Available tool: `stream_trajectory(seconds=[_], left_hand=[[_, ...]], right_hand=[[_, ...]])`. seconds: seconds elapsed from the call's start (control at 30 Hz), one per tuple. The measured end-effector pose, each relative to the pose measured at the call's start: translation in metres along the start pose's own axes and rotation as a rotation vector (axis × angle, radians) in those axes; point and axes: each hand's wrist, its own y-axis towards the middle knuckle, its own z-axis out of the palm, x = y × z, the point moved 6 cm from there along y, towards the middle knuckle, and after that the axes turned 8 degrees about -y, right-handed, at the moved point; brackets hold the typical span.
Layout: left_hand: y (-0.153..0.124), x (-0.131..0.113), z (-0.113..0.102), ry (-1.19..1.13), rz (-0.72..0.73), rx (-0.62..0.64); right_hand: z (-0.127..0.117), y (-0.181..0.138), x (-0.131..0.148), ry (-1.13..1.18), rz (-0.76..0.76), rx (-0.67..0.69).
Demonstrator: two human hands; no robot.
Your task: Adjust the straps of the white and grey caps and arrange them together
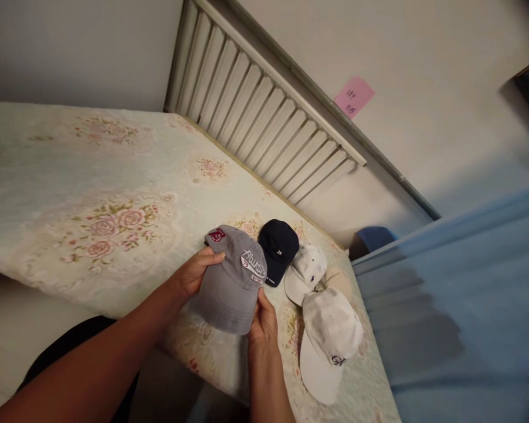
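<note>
A grey baseball cap [233, 276] with white lettering and a red patch is held between my two hands, brim pointing down toward me. My left hand [199, 270] grips its left side, thumb on the outside of the crown. On the other side, my right hand [263, 317] pinches the edge near the brim, with some fingers hidden beneath. Just behind the grey cap lies a dark navy cap [277, 247]. To its right are a white cap [309, 267] with a small dark emblem and a larger off-white cap [330, 329] with dark embroidery.
The caps lie on a surface with a floral cover [114, 235]. Beyond its far edge stands a white radiator [264, 106]. A pink note [354, 97] is on the wall. A blue curtain [458, 305] hangs at the right, with a blue object [374, 239] beside it.
</note>
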Motion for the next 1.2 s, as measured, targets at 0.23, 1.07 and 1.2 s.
stream_trajectory(seconds=[0.23,1.07,1.2], left_hand=[[0.005,-0.002,-0.009,0.032,0.022,-0.051],[0.008,0.003,0.0,-0.125,0.117,-0.105],[0.01,0.002,0.002,-0.147,0.072,-0.025]], right_hand=[[-0.01,-0.021,-0.012,-0.227,-0.09,-0.054],[0.005,-0.055,0.009,-1.571,-0.804,-0.127],[-0.001,-0.058,0.015,-1.543,-0.845,-0.167]])
